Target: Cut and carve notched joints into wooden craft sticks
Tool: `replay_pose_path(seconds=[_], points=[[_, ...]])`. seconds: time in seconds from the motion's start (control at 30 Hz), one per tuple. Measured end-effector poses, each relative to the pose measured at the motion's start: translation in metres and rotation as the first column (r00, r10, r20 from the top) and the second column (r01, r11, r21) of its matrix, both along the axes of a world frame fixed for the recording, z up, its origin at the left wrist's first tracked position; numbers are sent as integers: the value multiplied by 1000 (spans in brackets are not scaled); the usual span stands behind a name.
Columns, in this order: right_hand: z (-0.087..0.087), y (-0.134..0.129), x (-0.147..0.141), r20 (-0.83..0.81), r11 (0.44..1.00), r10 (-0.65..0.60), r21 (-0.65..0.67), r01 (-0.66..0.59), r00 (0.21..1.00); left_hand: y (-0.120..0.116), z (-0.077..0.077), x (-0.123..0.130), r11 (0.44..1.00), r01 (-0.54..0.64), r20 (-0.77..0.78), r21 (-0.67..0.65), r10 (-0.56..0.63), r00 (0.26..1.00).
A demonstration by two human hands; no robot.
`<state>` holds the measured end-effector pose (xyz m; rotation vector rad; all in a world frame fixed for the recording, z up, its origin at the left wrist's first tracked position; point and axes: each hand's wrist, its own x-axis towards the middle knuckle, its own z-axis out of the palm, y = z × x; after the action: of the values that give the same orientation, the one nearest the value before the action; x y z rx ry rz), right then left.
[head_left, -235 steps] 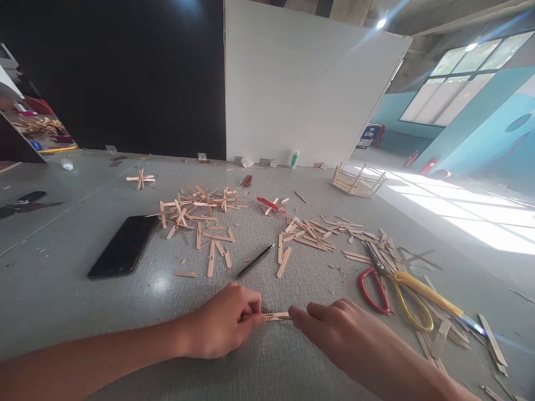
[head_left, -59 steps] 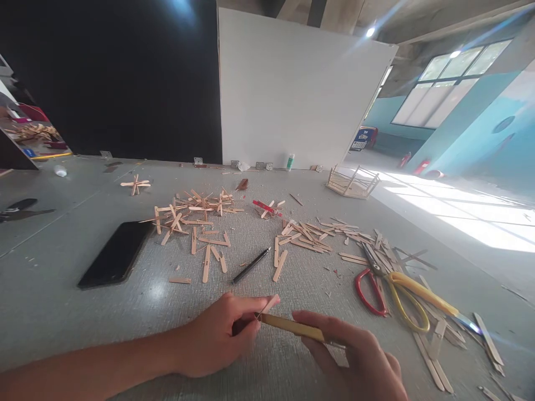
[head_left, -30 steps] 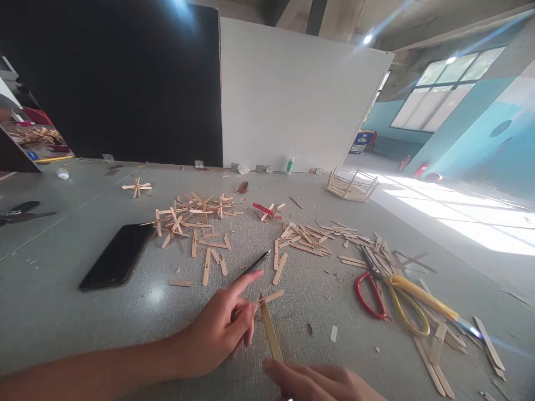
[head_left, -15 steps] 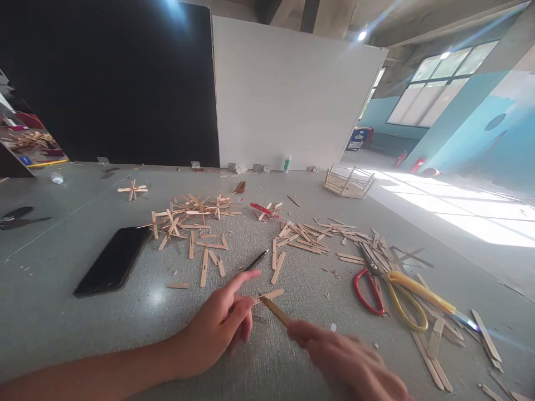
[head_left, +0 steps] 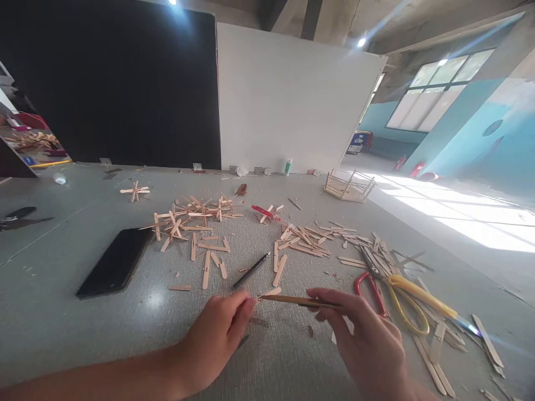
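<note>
My left hand (head_left: 225, 334) is closed, with thumb and fingers pinching the end of a wooden craft stick (head_left: 273, 291) above the table. My right hand (head_left: 361, 334) grips a slim brass-coloured tool (head_left: 288, 299), tweezer-like in shape; its exact kind is unclear. The tool lies nearly level, its narrow tip against the stick close to my left fingertips. Just beyond my left hand rests a black pen (head_left: 251, 270). Two craft sticks, one of them this stick (head_left: 280, 270), lie past the pen's right side.
Scissors (head_left: 378, 273) with red and yellow handles and a yellow-handled tool (head_left: 430, 295) lie right among loose sticks. A black phone (head_left: 115, 262) is left. Behind are stick piles (head_left: 204, 209), a red clip (head_left: 263, 211), a small fenced stick model (head_left: 349, 186) and upright boards (head_left: 288, 100).
My right hand has moved up and swung the tool from slanting to nearly level. My left index finger, stretched out before, has curled in around the stick.
</note>
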<state>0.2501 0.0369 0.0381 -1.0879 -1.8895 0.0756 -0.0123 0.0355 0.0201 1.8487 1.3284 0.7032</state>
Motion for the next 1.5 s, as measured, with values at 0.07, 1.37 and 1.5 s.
replay_pose_path(seconds=[0.07, 1.37, 1.5], points=[[4, -7, 0, 179, 970, 199, 100, -219, 963, -2, -6, 1, 993, 2, -139, 117, 14, 990], [-13, 30, -9, 182, 955, 228, -233, -183, 956, 30, -20, -20, 838, 138, -432, 527, 125, 893], [-8, 28, -6, 169, 938, 262, -275, -210, 950, 30, -18, -19, 840, 139, -430, 525, 121, 895]])
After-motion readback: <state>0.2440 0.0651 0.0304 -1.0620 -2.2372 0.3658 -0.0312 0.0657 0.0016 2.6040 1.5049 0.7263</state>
